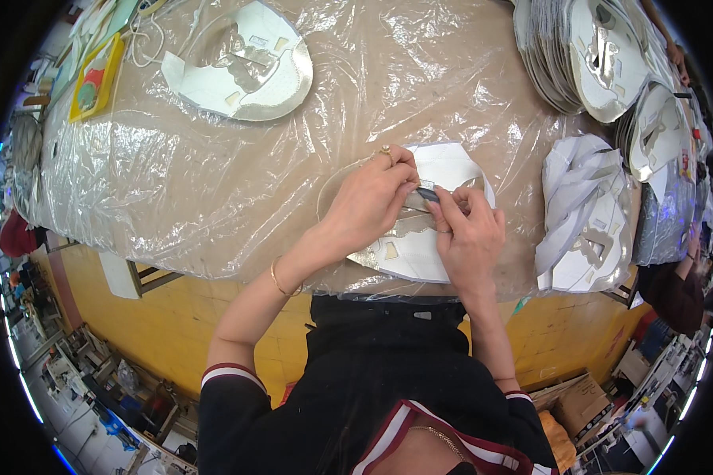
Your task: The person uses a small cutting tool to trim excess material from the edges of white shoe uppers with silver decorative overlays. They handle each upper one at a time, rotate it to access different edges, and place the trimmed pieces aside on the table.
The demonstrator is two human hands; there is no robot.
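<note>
A white shoe upper (444, 164) with silvery-gold trim lies flat on the plastic-covered table right in front of me. Over its middle opening, a small dark grey tab (428, 194) is pinched between my hands. My left hand (376, 194), wearing a ring, is closed with its fingertips at the tab's left end. From the right, my right hand (471, 233) grips the tab's other end between thumb and fingers. The hands hide part of the upper, and the fingertips cover both ends of the tab.
Another flat upper (281, 87) lies at the far left. Tall stacks of uppers (547, 63) stand at the far right. Nearer on the right is a twisted bundle of uppers (582, 190). A yellow tray (79, 103) sits at the left, and clear plastic sheeting (174, 190) covers the table.
</note>
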